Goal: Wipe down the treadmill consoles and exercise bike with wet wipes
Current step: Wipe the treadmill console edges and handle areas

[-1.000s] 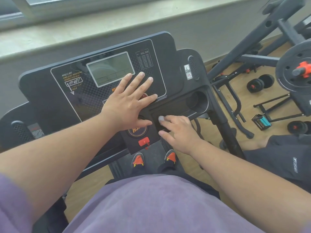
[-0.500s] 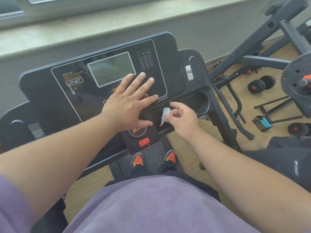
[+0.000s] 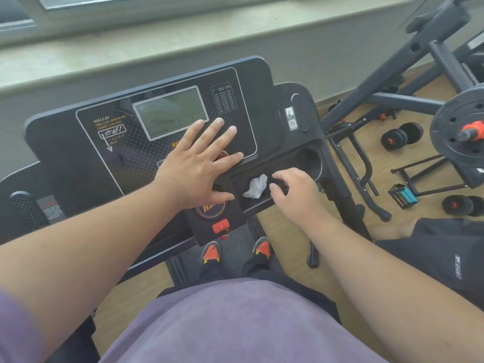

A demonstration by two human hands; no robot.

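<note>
head | wipe point(image 3: 256, 186) in console tray point(image 3: 262, 203) | right fingers point(image 3: 277, 191) curled, grasping nothing

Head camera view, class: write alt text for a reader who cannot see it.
A person's left hand lies flat, fingers spread, on a black treadmill console, while the right hand hovers beside a crumpled white wipe lying in the console's tray. Dumbbells rest on the wooden floor to the right.

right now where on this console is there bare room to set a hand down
Free: the console face left of the screen, and the round cup holder. Crowded: the middle under the left hand, and the tray with the wipe and right hand.
</note>
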